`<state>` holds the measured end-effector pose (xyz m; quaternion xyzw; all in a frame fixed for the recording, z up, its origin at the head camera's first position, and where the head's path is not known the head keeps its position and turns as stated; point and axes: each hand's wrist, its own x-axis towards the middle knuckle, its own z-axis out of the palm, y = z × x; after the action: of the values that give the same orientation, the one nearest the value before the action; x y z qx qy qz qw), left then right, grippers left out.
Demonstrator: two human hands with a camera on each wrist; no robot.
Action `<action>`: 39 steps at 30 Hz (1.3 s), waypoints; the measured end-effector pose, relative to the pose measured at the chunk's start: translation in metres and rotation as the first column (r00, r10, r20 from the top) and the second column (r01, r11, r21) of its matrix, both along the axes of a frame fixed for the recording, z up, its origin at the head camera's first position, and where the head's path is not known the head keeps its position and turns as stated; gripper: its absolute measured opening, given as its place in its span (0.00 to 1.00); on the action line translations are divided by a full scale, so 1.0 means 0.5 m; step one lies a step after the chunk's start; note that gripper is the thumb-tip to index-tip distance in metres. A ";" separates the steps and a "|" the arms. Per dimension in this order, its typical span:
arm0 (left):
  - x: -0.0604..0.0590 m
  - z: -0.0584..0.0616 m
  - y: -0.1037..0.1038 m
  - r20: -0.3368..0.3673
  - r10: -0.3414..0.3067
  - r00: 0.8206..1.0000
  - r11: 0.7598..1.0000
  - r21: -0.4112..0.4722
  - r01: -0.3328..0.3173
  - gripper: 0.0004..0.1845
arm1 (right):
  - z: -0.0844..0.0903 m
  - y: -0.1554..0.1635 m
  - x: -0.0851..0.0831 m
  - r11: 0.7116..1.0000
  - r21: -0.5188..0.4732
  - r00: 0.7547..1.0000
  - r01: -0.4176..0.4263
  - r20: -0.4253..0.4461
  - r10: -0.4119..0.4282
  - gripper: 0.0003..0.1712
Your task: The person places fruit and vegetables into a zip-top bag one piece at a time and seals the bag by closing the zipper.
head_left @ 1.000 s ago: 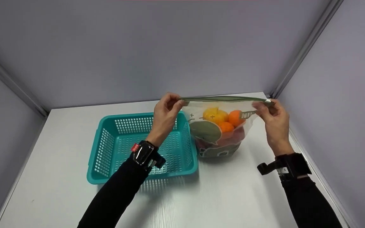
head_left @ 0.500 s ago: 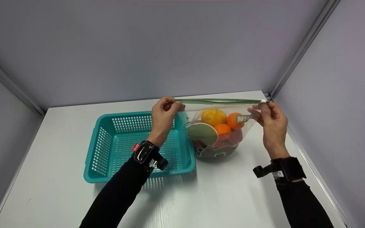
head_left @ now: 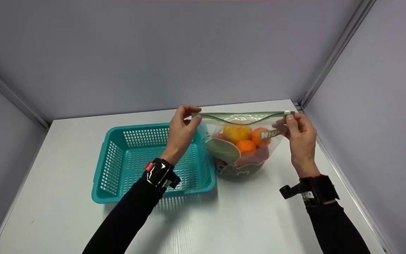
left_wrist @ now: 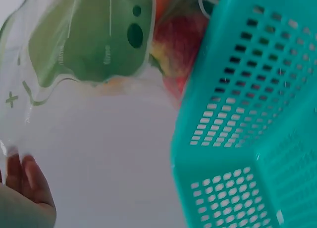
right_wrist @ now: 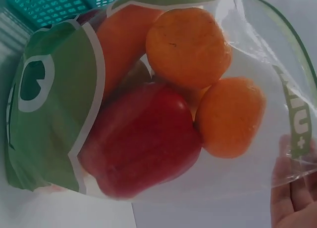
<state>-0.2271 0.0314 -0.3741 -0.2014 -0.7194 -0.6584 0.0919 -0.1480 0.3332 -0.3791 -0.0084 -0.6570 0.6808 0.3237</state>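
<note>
A clear zip bag [head_left: 220,150] with green print stands on the table to the right of a teal basket. Through its side show a yellow pepper [head_left: 236,133], oranges [head_left: 246,146] and, in the right wrist view, a red bell pepper [right_wrist: 143,141]. My left hand [head_left: 182,132] pinches the left end of the green zip strip [head_left: 224,114]. At the right end, my right hand [head_left: 301,143] pinches the strip by its white slider [head_left: 287,112], thumb in front. Between the hands the mouth's front edge sags in a shallow curve.
The teal basket [head_left: 100,176], with perforated walls, sits right beside the bag, under my left forearm. Grey panels [head_left: 174,53] rise behind the white table [head_left: 58,169] and at both sides.
Both hands keep hold of the bag's top. The right hand has shifted slightly left with the slider end, and the strip between the hands has slackened, its front edge now dipping.
</note>
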 end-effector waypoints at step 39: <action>0.086 0.059 0.223 -0.385 -0.230 0.894 0.865 -0.502 0.006 0.10 | 0.000 -0.039 0.032 0.899 0.435 0.998 -0.054 0.044 0.039 0.10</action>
<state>-0.1843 0.1427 -0.3449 -0.4039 -0.8090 -0.3983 0.1539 -0.1320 0.3135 -0.3794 0.0681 -0.7983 0.5236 0.2896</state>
